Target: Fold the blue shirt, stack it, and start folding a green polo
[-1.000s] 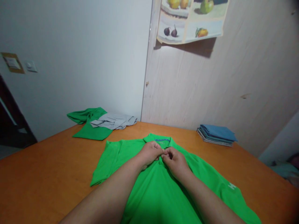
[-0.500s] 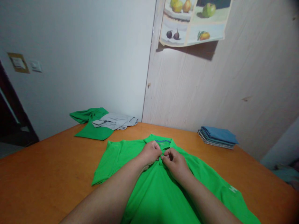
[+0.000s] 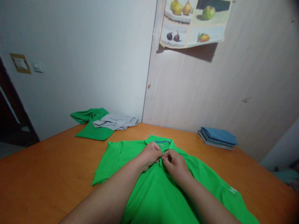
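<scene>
A bright green polo shirt [image 3: 149, 196] lies flat, front up, on the orange wooden table [image 3: 46, 174], with its collar at the far end. My left hand [image 3: 150, 153] and my right hand [image 3: 174, 164] meet just below the collar. Both have their fingers pinched together on the shirt's button placket. The fingertips hide the exact spot they grip. My forearms stretch over the shirt's body. A small white logo [image 3: 232, 189] shows on the shirt's right side.
At the table's far left lies a crumpled green garment [image 3: 90, 123] with a grey one [image 3: 115, 121] on top. A stack of folded blue and checked cloths [image 3: 217, 137] sits at the far right. A fruit poster [image 3: 193, 23] hangs on the wall behind.
Both hands stay pinched at the placket with only small finger movements. The view has tilted slightly, nothing else has moved.
</scene>
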Demonstrator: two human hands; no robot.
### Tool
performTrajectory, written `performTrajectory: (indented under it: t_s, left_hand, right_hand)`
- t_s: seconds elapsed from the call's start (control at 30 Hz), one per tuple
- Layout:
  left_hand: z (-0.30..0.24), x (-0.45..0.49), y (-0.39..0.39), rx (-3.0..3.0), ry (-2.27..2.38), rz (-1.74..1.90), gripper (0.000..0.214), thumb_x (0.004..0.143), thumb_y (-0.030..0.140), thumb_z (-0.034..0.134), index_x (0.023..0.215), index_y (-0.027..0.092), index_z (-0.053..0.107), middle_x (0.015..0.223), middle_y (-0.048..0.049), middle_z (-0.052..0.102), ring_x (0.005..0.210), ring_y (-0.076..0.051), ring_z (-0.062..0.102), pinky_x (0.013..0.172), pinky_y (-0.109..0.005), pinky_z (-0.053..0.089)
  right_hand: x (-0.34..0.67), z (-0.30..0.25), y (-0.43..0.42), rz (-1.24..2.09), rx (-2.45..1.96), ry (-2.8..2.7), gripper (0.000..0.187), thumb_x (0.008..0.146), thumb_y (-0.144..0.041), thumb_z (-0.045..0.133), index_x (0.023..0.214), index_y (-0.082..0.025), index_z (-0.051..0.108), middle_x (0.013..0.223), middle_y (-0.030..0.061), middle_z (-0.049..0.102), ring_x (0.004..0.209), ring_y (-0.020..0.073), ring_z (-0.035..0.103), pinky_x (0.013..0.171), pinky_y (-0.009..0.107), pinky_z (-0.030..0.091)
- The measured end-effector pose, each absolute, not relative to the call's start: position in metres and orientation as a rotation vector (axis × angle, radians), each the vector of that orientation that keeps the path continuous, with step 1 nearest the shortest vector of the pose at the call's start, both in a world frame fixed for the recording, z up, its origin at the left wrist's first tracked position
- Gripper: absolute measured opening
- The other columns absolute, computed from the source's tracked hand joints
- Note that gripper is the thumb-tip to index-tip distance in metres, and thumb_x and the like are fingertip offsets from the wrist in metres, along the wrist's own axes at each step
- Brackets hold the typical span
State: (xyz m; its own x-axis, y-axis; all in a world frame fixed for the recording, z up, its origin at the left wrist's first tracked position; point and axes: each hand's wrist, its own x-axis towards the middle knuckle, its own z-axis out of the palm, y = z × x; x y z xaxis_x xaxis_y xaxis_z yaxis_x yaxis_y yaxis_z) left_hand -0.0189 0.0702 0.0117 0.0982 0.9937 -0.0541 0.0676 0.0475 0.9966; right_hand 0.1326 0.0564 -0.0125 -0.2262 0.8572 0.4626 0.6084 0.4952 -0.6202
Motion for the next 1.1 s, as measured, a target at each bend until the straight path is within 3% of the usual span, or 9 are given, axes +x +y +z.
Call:
performTrajectory:
  t_s: [0.73,1.1]
  left_hand:
    - [0.010,-0.023,0.076,1.168,1.250,1.060,0.024,0.072,0.014,0.068,0.079,0.020,0.046,0.050,0.0102,0.045,0.042,-0.007,0.045,0.044,-0.018,0.032]
    - [0.003,-0.020,0.075,1.525,1.140,1.132,0.034,0.065,-0.001,0.062,0.086,0.020,0.046,0.059,0.0121,0.043,0.049,-0.006,0.038,0.047,-0.018,0.024]
  right_hand:
    - [0.132,-0.012,0.059,0.892,-1.027,-1.691,0.026,0.082,-0.046,0.061,0.075,-0.022,0.057,0.067,-0.0034,0.050,0.064,0.0147,0.044,0.059,0.026,0.035]
    - [0.136,0.001,0.057,1.289,-1.253,-1.436,0.022,0.075,-0.042,0.060,0.071,-0.021,0.055,0.051,-0.0074,0.047,0.040,0.0069,0.028,0.041,0.023,0.018]
